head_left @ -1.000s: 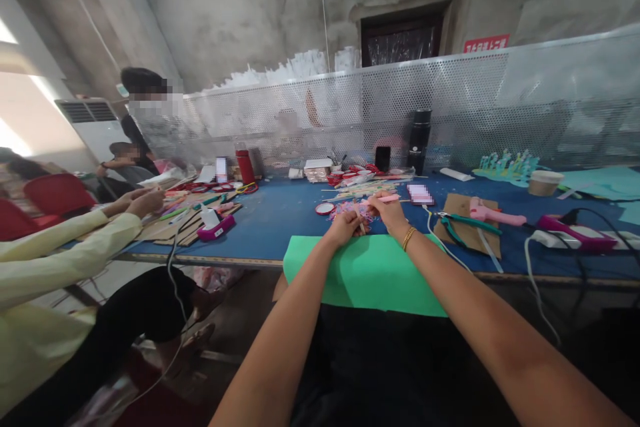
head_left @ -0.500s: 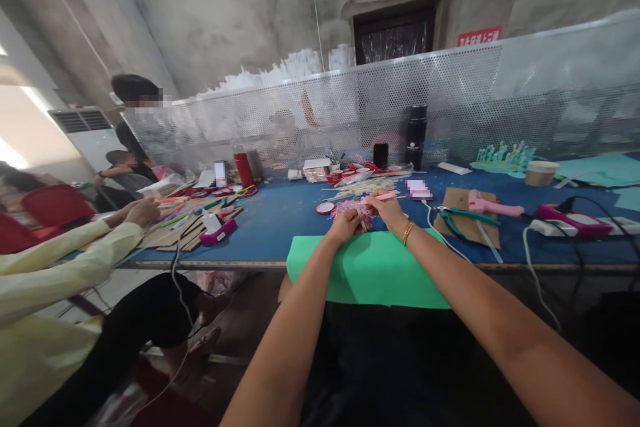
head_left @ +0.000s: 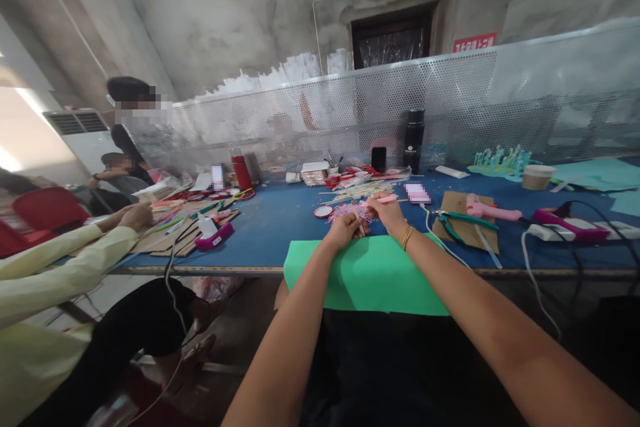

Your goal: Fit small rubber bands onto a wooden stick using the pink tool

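My right hand (head_left: pixel 389 213), a gold bracelet (head_left: pixel 409 237) at its wrist, is closed around a pink pen-shaped tool (head_left: pixel 384 200). Close beside it, my left hand (head_left: pixel 345 227) pinches a small pale stick-like piece (head_left: pixel 362 227). Both hands are over a spread of tiny pink and purple bits (head_left: pixel 356 207), partly hidden by my fingers. A green sheet (head_left: pixel 380 277) lies below my wrists and hangs past the table's front edge. Left of the bits is a small round dish with a red rim (head_left: pixel 323 211).
Pliers (head_left: pixel 463 220) and a pink glue gun (head_left: pixel 493 209) rest on cardboard at the right, near a power strip (head_left: pixel 570 225) with cables. A paper cup (head_left: pixel 538 177) and black bottle (head_left: pixel 413 140) stand behind. At the left, a co-worker's hands (head_left: pixel 137 217) are over sticks and cardboard.
The camera view has shifted slightly. Both my hands keep their grips and stay close together over the bits, with little visible movement.
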The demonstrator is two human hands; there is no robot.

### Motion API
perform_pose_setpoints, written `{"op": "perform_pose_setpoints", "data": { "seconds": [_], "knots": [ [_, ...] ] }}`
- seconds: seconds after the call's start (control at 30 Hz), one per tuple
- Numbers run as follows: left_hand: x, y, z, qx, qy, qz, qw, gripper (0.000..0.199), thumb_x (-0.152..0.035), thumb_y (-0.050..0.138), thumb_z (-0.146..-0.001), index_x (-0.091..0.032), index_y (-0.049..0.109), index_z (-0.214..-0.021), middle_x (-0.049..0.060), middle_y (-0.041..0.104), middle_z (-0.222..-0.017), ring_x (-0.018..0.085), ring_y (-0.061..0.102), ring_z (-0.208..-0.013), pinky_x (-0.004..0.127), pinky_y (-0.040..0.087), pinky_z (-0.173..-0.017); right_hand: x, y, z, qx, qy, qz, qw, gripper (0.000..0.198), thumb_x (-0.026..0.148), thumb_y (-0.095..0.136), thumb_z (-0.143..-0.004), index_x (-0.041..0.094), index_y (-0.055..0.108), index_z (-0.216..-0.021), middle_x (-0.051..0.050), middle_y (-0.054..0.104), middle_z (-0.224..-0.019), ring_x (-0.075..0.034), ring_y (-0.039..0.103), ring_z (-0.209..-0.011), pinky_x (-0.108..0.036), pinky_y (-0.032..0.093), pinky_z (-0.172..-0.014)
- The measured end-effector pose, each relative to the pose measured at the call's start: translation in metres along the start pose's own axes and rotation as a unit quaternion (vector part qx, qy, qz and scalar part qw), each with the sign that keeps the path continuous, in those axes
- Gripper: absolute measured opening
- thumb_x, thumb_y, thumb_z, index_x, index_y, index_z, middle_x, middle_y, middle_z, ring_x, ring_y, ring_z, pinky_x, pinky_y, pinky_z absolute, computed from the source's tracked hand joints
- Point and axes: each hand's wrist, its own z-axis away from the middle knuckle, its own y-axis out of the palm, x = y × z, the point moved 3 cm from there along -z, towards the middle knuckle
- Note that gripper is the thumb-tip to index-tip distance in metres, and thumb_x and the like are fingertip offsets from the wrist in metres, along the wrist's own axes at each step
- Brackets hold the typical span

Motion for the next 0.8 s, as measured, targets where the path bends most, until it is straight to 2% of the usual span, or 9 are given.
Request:
{"op": "perform_pose_setpoints", "data": {
  "seconds": [0.07, 0.27, 0.47, 0.67, 0.8],
  "knots": [
    [0.0, -0.0011, 0.0011, 0.0, -0.003, 0.0, 1.0, 0.032, -0.046, 0.064, -0.082, -0.014, 0.061, -0.078, 0.003, 0.07, -0.07, 0.01, 0.054, -0.052, 0.023, 0.042, -0.054, 0.0005, -0.0004, 0.001, -0.007, 0.001, -0.006, 1.0, 0.032, 0.043, 0.08, -0.06, 0.019, 0.058, -0.064, 0.002, 0.063, -0.052, -0.01, 0.055, -0.045, -0.02, 0.045, -0.043],
    [-0.0027, 0.0, 0.001, 0.013, 0.002, -0.009, 1.0, 0.034, -0.048, 0.065, -0.081, -0.015, 0.061, -0.077, 0.003, 0.068, -0.067, 0.01, 0.053, -0.051, 0.024, 0.042, -0.055, 0.0006, 0.0064, 0.0044, 0.057, -0.002, 0.003, 0.998, 0.033, 0.044, 0.079, -0.061, 0.02, 0.054, -0.061, 0.002, 0.063, -0.053, -0.011, 0.057, -0.047, -0.021, 0.046, -0.044],
    [-0.0031, 0.0015, -0.0007, 0.007, -0.009, 0.0, 1.0, 0.034, -0.049, 0.065, -0.081, -0.015, 0.06, -0.08, 0.002, 0.069, -0.07, 0.01, 0.054, -0.053, 0.023, 0.041, -0.055, -0.0001, 0.0002, -0.0001, -0.001, -0.011, 0.001, 1.0, 0.032, 0.043, 0.078, -0.061, 0.02, 0.055, -0.062, 0.002, 0.062, -0.053, -0.01, 0.055, -0.046, -0.02, 0.044, -0.043],
    [-0.0048, 0.0022, 0.0013, 0.008, -0.004, -0.004, 1.0, 0.032, -0.047, 0.064, -0.082, -0.015, 0.059, -0.081, 0.002, 0.069, -0.071, 0.009, 0.054, -0.053, 0.022, 0.04, -0.054, 0.002, 0.0025, 0.0019, 0.05, -0.018, 0.023, 0.998, 0.031, 0.043, 0.076, -0.065, 0.02, 0.056, -0.065, 0.002, 0.064, -0.056, -0.012, 0.058, -0.049, -0.022, 0.047, -0.047],
    [-0.0059, 0.0019, 0.0024, 0.004, -0.003, -0.005, 1.0, 0.031, -0.046, 0.063, -0.083, -0.015, 0.06, -0.083, 0.002, 0.069, -0.072, 0.009, 0.054, -0.053, 0.022, 0.041, -0.054, 0.0038, -0.0011, 0.0012, -0.007, -0.019, 0.021, 1.0, 0.027, 0.041, 0.074, -0.065, 0.021, 0.056, -0.065, 0.002, 0.063, -0.054, -0.012, 0.057, -0.048, -0.022, 0.045, -0.046]
  ]
}}
